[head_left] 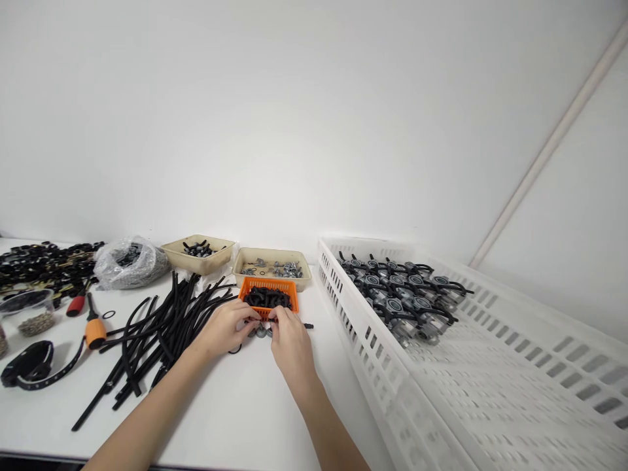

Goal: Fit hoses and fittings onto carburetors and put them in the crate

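Note:
My left hand (228,328) and my right hand (293,340) meet just in front of a small orange basket (296,302), fingers pinched. A short black tube (308,326) runs behind my right fingers and sticks out to their right; my right hand appears to grip it. What my left fingertips pinch is too small to make out. Small grey round metal parts (261,332) lie below the fingertips. Black fittings (269,297) fill the orange basket. A black rubber ring (235,349) lies beside my left hand, near a pile of long black tubes (169,327).
A large white perforated crate (373,340) on the right holds rows of grey-and-black assemblies (407,294). Behind stand two beige trays (308,275) of parts and a plastic bag (115,271). Orange (95,332) and red (76,305) screwdrivers and a plastic tub (36,307) lie left.

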### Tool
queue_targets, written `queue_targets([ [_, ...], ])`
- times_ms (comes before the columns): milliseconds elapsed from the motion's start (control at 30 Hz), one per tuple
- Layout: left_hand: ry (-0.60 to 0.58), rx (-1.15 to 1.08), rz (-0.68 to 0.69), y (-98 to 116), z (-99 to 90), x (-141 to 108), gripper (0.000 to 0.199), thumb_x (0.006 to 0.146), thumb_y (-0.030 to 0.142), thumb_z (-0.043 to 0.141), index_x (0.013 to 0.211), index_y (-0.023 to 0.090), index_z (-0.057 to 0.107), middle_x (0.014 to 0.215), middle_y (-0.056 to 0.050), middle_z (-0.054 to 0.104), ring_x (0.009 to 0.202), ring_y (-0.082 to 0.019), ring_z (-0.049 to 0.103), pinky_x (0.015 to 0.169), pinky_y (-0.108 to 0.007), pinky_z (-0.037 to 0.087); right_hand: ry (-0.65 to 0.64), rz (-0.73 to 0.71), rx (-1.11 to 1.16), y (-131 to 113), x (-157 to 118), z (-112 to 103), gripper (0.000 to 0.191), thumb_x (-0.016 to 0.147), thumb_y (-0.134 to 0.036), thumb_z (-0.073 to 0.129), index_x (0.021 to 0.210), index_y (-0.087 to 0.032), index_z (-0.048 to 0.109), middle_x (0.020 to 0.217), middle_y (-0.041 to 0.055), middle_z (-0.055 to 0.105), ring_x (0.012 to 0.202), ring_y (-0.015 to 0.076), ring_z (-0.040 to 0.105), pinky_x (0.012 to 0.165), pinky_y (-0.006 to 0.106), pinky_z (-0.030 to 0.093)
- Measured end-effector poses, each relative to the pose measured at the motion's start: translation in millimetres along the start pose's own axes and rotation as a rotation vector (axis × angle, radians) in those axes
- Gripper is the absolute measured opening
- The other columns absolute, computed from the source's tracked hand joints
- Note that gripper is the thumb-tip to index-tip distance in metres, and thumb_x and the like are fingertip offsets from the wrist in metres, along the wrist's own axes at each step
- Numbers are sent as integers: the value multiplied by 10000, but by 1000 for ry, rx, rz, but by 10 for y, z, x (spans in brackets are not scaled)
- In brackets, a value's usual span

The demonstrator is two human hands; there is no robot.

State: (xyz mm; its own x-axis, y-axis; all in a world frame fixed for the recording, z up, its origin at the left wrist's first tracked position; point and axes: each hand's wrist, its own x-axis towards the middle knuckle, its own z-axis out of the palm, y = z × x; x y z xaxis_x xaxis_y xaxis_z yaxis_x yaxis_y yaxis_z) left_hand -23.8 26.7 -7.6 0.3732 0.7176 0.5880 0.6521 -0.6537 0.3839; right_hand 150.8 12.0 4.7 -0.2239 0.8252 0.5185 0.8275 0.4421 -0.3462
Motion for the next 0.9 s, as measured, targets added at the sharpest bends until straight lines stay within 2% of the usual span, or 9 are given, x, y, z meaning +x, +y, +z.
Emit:
queue_targets([
  [233,-6,3,-1,-6,-1,3,173,882,219,548,914,232,717,871,-39,721,809,-186,631,791,-298,500,10,23,26,-9,5,0,200,833,-44,501,905,-214,577,881,30,658,845,210,613,643,279,422],
  [367,-10,6,-8,-13,2,7,166,890,232,552,912,228,717,868,-39,716,811,-187,630,789,-296,496,10,31,37,-12,10,2,238,833,-42,503,975,-210,595,928,46,660,884,219,622,691,291,445],
  [567,-22,2,-12,-13,-1,8,157,901,270,565,894,227,716,849,-29,713,799,-182,626,771,-282,484,18,26,59,-24,16,-12,208,855,-61,482,906,-206,622,907,54,658,867,223,628,717,304,458],
  [900,-15,17,-24,-3,22,18,112,842,319,664,830,218,711,830,-20,718,789,-183,625,749,-277,474,143,7,199,-46,35,-44,264,903,-88,380,1010,-183,601,1012,89,650,921,221,633,780,332,503],
])
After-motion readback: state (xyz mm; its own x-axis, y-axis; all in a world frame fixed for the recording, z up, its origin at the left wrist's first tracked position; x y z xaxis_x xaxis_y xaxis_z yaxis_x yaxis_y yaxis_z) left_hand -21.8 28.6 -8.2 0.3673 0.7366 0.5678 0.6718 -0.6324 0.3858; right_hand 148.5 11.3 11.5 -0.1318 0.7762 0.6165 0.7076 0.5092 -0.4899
